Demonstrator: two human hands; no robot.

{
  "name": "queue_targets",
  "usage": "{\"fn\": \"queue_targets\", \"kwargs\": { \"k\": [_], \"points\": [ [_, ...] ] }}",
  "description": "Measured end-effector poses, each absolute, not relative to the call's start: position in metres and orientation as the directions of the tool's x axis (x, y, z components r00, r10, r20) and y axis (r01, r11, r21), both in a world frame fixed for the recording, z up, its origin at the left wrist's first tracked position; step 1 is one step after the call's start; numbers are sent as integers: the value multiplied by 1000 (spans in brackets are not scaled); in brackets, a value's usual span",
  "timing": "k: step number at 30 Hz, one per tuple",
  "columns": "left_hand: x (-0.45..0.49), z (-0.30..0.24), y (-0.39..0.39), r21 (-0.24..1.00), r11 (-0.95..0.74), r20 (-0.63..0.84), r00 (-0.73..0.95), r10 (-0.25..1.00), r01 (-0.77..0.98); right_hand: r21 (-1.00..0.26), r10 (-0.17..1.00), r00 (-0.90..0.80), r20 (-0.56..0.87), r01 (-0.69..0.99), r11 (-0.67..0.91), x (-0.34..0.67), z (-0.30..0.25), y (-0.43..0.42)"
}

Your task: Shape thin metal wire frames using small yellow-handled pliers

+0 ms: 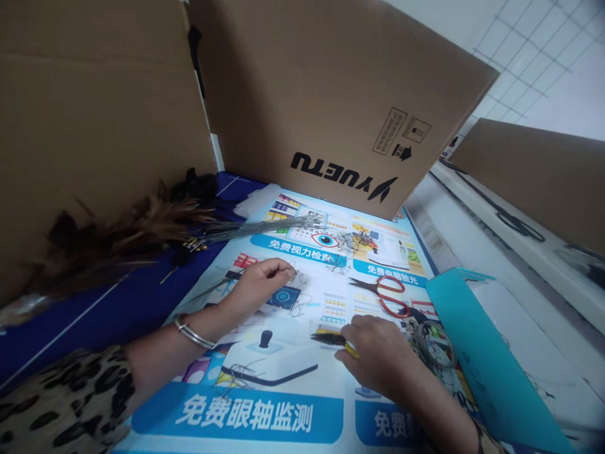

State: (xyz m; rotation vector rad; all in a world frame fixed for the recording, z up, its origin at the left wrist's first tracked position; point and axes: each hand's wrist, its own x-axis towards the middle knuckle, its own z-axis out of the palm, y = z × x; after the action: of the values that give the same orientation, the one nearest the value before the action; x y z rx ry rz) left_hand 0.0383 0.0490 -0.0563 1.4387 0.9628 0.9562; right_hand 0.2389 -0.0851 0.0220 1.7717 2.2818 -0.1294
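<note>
My left hand (258, 282), with a silver bangle on the wrist, pinches a thin wire piece (297, 277) over a printed poster (293, 410) that covers the table. My right hand (378, 356) is closed round small yellow-handled pliers (333, 340), their dark jaws pointing left just above the poster. Red-handled scissors (385, 295) lie on the poster just beyond my right hand. A bundle of long wire stems (265, 227) lies at the poster's far edge, tied to a heap of brown and black feathers (118, 236) on the left.
Upright cardboard sheets (331, 94) wall off the back and left. A teal folder (477, 359) lies at the right edge, with a coil of wire (437, 347) beside it. Loose wire bits (345, 246) are scattered on the poster. The blue table surface (118, 309) shows at left.
</note>
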Motion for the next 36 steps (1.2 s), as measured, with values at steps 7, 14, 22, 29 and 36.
{"fn": "queue_targets", "kwargs": {
  "k": [7,14,22,29,36],
  "points": [
    [39,-55,49,995,-75,49,330,943,68,105,945,-289,-153,946,307,241,25,-79],
    [38,-56,49,995,-84,63,342,938,45,169,859,-500,-113,842,512,241,16,-69],
    [38,-56,49,995,-80,55,339,939,59,192,929,-360,-82,910,369,240,3,-76],
    [38,-57,50,997,-62,44,344,938,42,217,951,-301,-75,925,311,241,19,-81],
    [39,-57,49,995,-76,50,340,939,62,186,911,-403,-88,892,413,235,16,-78]
  ]
}}
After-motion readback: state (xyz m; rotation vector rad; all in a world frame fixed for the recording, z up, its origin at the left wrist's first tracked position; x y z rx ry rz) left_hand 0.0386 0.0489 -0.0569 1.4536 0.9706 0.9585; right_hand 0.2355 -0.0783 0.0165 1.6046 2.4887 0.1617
